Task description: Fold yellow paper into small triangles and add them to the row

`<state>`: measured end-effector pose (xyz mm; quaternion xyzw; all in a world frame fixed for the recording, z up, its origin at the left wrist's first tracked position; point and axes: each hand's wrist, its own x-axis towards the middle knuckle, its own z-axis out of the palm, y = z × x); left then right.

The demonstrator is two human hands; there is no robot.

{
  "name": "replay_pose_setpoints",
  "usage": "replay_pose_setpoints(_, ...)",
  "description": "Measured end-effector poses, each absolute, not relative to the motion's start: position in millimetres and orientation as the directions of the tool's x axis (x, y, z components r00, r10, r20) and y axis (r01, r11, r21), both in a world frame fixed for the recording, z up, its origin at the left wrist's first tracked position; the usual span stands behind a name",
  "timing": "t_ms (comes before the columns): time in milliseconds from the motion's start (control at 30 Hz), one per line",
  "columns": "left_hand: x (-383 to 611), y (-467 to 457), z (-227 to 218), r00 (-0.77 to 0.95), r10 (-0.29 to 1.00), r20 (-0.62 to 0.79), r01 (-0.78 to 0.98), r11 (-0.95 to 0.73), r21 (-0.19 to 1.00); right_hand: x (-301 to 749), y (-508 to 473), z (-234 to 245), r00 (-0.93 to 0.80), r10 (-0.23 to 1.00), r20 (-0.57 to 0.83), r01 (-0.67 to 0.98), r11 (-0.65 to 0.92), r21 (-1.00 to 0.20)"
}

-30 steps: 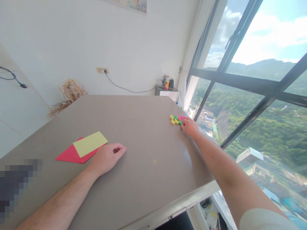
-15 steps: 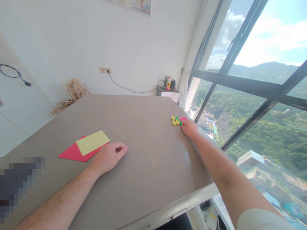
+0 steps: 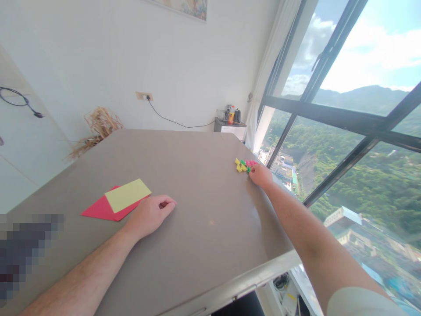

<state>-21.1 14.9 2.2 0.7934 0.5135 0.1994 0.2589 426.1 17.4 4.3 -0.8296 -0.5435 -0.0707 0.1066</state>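
Note:
My left hand (image 3: 151,216) rests on the table with its fingers curled in, and nothing shows in them. Its back lies against the edge of a red paper sheet (image 3: 98,209), on which a pale yellow rectangular paper (image 3: 128,195) is lying. Far to the right, my right hand (image 3: 261,175) reaches to a cluster of small paper pieces, fingers pinched together. Beside its fingertips is a small green piece (image 3: 249,169). Yellow pieces (image 3: 239,168) lie left of it, and pink pieces (image 3: 250,163) just behind the fingers. What the pinch holds, if anything, is hidden.
The grey-brown table (image 3: 197,175) spreads out ahead. Along its right side is a large window (image 3: 342,114). A small cabinet (image 3: 233,128) with a bottle (image 3: 231,114) stands beyond the far edge. Dried stalks (image 3: 100,125) are at the far left, and an open drawer (image 3: 291,292) sits below right.
Both hands stay nearly in place. The view shifts very slightly, and the right fingers move a little at the green piece.

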Motion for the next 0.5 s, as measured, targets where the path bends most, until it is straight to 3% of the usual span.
replay_pose_setpoints(500, -20, 13, 5, 0.391, 0.919, 0.042, 0.713, -0.332, 0.618, 414, 30, 9, 0.314, 0.911, 0.267, 0.949, -0.304, -0.079)
